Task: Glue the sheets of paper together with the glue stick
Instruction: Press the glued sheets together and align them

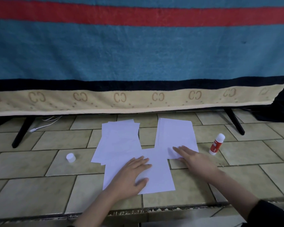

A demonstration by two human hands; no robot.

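White paper lies on the tiled surface in three lots: a loose pile [120, 141] at back left, a stack [176, 135] at back right, and a front sheet [159, 174] overlapping both. My left hand [131, 174] rests flat on the front sheet, fingers spread. My right hand [195, 158] lies flat where the front sheet meets the right stack. A red and white glue stick [216, 144] stands upright to the right of the papers, apart from both hands. Its white cap [71, 157] sits alone on the tiles at the left.
A blue, red and beige blanket [138, 63] hangs over a frame just behind the papers. The frame's black legs [22, 131] [234, 121] stand at left and right. A white cable [44, 123] trails near the left leg. The tiled ledge's edge [138, 212] runs along the front.
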